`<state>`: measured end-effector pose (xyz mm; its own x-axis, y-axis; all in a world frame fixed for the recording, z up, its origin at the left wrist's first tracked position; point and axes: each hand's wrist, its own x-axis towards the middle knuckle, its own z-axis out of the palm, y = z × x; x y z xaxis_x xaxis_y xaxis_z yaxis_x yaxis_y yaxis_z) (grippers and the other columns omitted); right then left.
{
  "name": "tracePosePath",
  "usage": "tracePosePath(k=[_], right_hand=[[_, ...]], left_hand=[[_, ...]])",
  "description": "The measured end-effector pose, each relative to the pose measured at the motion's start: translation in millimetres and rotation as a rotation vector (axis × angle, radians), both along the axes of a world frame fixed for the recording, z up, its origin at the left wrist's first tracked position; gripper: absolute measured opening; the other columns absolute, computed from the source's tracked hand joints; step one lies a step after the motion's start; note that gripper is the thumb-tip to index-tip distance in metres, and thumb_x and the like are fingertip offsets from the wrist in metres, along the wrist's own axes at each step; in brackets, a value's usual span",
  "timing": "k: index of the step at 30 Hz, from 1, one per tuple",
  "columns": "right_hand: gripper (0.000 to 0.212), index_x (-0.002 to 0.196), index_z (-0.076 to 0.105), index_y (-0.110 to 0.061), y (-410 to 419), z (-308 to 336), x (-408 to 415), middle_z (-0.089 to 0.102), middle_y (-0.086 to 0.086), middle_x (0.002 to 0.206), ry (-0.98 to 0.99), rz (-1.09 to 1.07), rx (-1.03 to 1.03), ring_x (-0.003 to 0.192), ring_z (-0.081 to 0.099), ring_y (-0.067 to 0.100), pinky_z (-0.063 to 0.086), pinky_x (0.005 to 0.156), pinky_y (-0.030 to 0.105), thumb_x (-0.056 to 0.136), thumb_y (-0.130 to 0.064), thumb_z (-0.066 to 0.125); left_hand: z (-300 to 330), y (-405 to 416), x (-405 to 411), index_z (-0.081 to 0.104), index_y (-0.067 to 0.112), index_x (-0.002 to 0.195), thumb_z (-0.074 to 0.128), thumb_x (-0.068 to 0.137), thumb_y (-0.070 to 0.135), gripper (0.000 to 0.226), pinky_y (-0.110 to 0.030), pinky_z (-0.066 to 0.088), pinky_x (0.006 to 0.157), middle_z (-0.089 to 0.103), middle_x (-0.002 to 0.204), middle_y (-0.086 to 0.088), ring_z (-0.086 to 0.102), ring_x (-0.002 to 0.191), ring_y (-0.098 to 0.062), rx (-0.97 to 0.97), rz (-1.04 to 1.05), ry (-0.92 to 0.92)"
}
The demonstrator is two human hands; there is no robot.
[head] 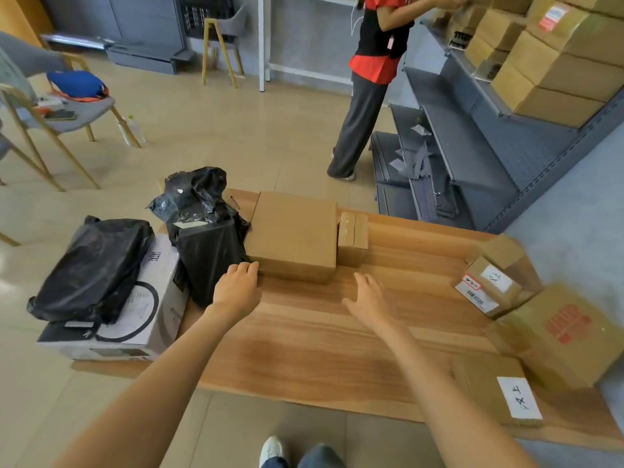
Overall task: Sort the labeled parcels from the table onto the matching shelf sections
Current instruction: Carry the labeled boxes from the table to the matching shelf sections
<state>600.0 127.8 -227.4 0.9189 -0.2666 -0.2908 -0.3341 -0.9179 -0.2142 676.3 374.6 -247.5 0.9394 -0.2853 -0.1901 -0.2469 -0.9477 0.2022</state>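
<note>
A large flat cardboard box (293,234) lies at the far middle of the wooden table (304,332). My left hand (238,287) touches its near left corner with curled fingertips. My right hand (369,300) hovers open above the table, just short of the box's near right side, holding nothing. A small taped box (353,238) stands against the big box's right side. Labelled parcels sit at the table's right: a small box with a white label (486,285), a box with red print (560,336) and a flat box with a handwritten label (499,390).
Black-wrapped parcels (206,241) (94,268) and a white printed carton (135,312) crowd the table's left end. Grey shelves (472,146) on the right carry stacked cardboard boxes (553,62). A person in red and black (371,62) stands at the shelves. Chairs (50,106) stand at left.
</note>
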Motion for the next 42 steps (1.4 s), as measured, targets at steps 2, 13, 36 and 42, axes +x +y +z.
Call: tracePosePath(k=[2,13,36,42], right_hand=[[0.071,0.153,0.022,-0.014,-2,-8,7,0.027,0.004,0.157,0.009,-0.001,0.013,0.144,0.025,0.024,0.027,0.115,0.041,0.095,-0.039,0.055],[0.074,0.153,0.022,-0.011,-9,-35,69,0.028,0.006,0.157,0.081,-0.032,0.191,0.143,0.026,0.026,0.029,0.114,0.040,0.094,-0.039,0.058],[0.086,0.145,0.035,-0.011,-9,-102,129,0.049,0.006,0.142,0.115,-0.431,0.676,0.131,0.045,0.025,0.040,0.108,0.043,0.076,-0.035,0.080],[0.072,0.141,0.043,-0.012,-12,-101,124,0.056,0.004,0.134,0.038,-0.425,0.696,0.124,0.052,0.023,0.044,0.103,0.037,0.080,-0.030,0.077]], left_hand=[[-5,-4,9,0.031,0.009,0.146,0.050,0.095,0.023,0.056,-0.038,0.042,0.099,0.041,0.143,-0.008,0.037,0.131,-0.030,-0.033,0.010,0.019],[-15,-28,68,0.034,0.007,0.141,0.057,0.090,0.015,0.056,-0.038,0.038,0.102,0.039,0.141,-0.011,0.031,0.132,-0.033,-0.112,0.041,0.078],[-64,-46,131,0.003,0.017,0.152,0.077,0.076,0.039,0.108,-0.049,0.028,0.111,0.002,0.156,-0.024,0.018,0.139,-0.043,0.216,0.063,0.144],[-53,-45,129,0.010,0.017,0.151,0.079,0.075,0.035,0.104,-0.048,0.030,0.109,0.004,0.156,-0.021,0.022,0.136,-0.042,0.142,0.062,0.161]])
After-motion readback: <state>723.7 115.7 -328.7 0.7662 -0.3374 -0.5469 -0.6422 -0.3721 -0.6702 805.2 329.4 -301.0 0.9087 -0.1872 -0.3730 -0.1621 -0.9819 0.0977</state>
